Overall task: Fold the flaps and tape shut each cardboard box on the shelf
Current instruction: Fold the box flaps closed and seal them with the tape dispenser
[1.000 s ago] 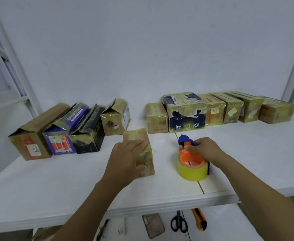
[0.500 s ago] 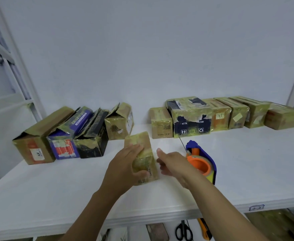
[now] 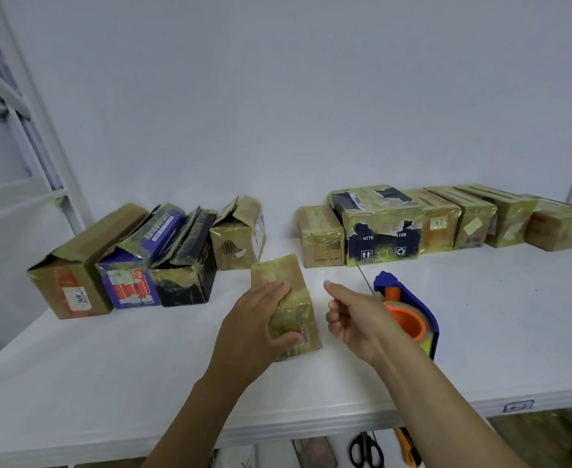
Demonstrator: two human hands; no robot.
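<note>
White shelf (image 3: 109, 383) carrying small box (image 3: 279, 270) mid-width, nearer front lip than back wall; open stretch of surface left of small box and in front of it. Row of six taped boxes (image 3: 382, 228) behind and right of small box, along wall, sides touching. Four raised-flap boxes (image 3: 126, 258) behind and left of small box, leaning together. Gap straight behind small box between the two groups. Tape dispenser (image 3: 409, 319) just right of small box, orange core up. Left hand (image 3: 251, 329) gripping small box: fingers over top, thumb curled round near face. Right hand (image 3: 355, 319) just right of small box, apart from it, fingers loosely curled, index out, holding nothing; contact with tape dispenser not discernible. Scissors (image 3: 365, 450) and utility knife (image 3: 409, 447) below front lip, right of small box.
</note>
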